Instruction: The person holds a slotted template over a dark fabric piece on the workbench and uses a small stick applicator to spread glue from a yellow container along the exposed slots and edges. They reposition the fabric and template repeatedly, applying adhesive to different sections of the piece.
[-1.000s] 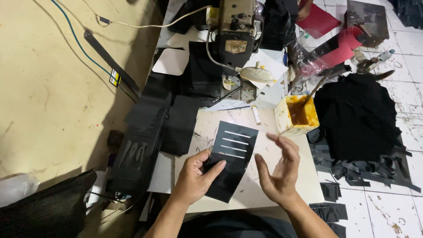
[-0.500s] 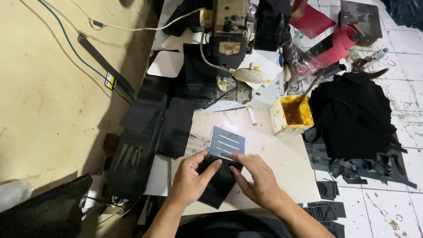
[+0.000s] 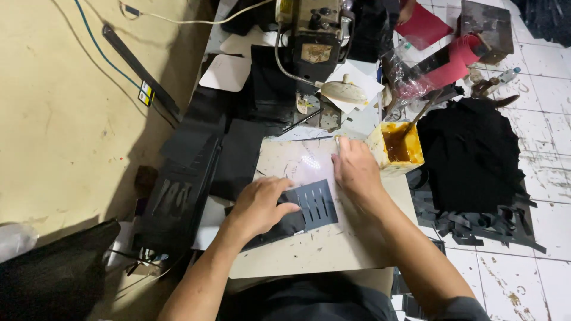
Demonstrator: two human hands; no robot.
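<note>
A black leather piece with several cut slits [image 3: 315, 205] lies flat on a light, scuffed work board [image 3: 333, 249]. My left hand [image 3: 259, 205] presses down on its left part, fingers spread over it. My right hand [image 3: 357, 175] has reached to the board's far edge, beside a yellow glue pot [image 3: 398, 145], and its fingers close around a small white stick-like tool [image 3: 337, 141]. Only the tool's tip shows past my fingers.
A stick stands in the glue pot. A sewing machine [image 3: 315, 35] sits behind the board. Black leather sheets [image 3: 196, 172] lie stacked to the left, and a heap of black material [image 3: 470, 154] with strips is on the tiled floor at right. A red roll [image 3: 458, 59] lies further back.
The slotted piece was held up in both hands and now lies flat on the board. My right hand left it and moved forward to the white tool by the glue pot.
</note>
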